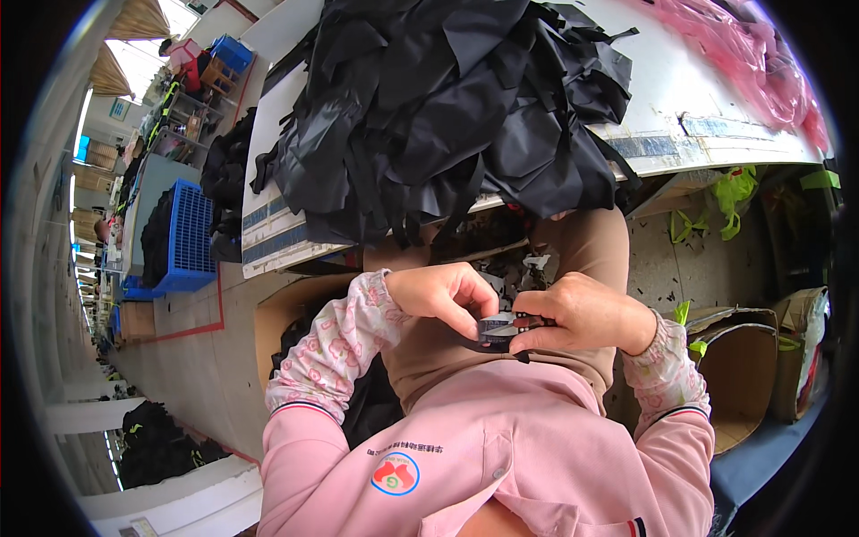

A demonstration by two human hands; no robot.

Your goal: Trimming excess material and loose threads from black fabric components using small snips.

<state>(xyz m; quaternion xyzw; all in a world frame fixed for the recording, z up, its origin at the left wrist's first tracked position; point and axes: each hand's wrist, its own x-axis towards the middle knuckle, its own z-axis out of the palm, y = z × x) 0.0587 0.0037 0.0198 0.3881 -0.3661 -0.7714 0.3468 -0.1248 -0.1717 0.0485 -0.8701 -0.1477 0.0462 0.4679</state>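
**Both hands closed on a small strap piece above the lap**

While the person sits at the near edge of the worktable (707, 134), both hands meet over the lap. Left hand (443, 295): fingers curled, thumb and forefinger pinching the left end of a small black-and-grey strap piece (497, 332). Right hand (586, 313): fingers folded shut over its right end, covering much of it. The piece sits between the two hands, just above the tan trousers (591, 246), well below the table's edge.

Risk, as judged: the grip is at the fingertips only, so a slip could drop the piece into the scraps on the floor, where black on black would be hard to find. Loose strips from the pile hang over the table's near edge and could snag a sleeve.

Materials: heap of black fabric cut pieces (447, 107), thin, matte, limp, in ragged strips and panels. Pink plastic sheeting (752, 63) at the table's far right corner, crinkled and translucent. Open cardboard boxes (743, 376) to the right, stiff and brown. Blue plastic crate (190, 237) to the left, gridded.
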